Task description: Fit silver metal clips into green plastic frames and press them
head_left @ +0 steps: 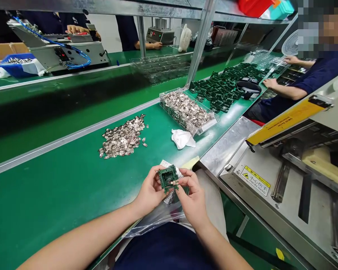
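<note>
Green workbench (59, 195): runs across the view in front of the person. Machine (290, 212) with a yellow hand-injury warning label: stands at right, beside the bench. Heap of green circuit boards (219, 88): spread at the far end, near a co-worker in dark blue. Clear plastic tray (209, 125): filled with small metal pieces, nearer than the heap. Loose metal pile (124, 137): on the bench, left of the tray. Crumpled white tissue (182, 138): just beside the tray's near end. Left hand (150, 193) and right hand (193, 195): grasping opposite sides of one square circuit board (168, 177), held above the lap at the bench edge. Small pale part (173, 183): at the right fingertips; whether attached, cannot be determined.
</note>
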### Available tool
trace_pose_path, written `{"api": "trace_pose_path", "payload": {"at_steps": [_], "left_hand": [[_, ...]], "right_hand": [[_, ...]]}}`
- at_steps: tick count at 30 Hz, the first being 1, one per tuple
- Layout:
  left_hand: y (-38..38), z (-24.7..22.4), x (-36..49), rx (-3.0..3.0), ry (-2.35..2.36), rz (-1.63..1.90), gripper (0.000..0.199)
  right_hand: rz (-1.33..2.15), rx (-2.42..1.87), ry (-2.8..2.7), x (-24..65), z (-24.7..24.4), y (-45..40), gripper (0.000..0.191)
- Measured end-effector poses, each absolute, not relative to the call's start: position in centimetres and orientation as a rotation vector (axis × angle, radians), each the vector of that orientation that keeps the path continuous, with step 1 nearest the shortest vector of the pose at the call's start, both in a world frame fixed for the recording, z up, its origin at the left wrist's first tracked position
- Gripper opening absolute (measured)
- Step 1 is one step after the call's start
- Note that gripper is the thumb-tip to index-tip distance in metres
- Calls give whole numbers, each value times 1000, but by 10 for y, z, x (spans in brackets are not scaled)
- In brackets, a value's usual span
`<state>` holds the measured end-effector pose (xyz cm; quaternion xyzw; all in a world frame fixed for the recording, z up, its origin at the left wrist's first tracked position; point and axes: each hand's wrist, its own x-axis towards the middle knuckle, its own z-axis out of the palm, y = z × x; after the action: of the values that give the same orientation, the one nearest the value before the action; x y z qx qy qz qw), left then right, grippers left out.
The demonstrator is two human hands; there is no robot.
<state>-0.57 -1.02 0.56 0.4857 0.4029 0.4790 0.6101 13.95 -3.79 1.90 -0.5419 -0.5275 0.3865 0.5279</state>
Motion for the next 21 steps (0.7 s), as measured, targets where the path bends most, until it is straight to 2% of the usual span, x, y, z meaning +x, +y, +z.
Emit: {"api": "trace_pose_path", "payload": {"at_steps": [12, 21], "left_hand": [[-13, 8, -10, 1195, 804, 1087, 40], [-16, 1, -8, 1236, 937, 1111, 25]], "right_hand": [[883, -1324, -1302, 137, 15, -35, 11], [850, -1309, -1270, 134, 13, -34, 10]]}}
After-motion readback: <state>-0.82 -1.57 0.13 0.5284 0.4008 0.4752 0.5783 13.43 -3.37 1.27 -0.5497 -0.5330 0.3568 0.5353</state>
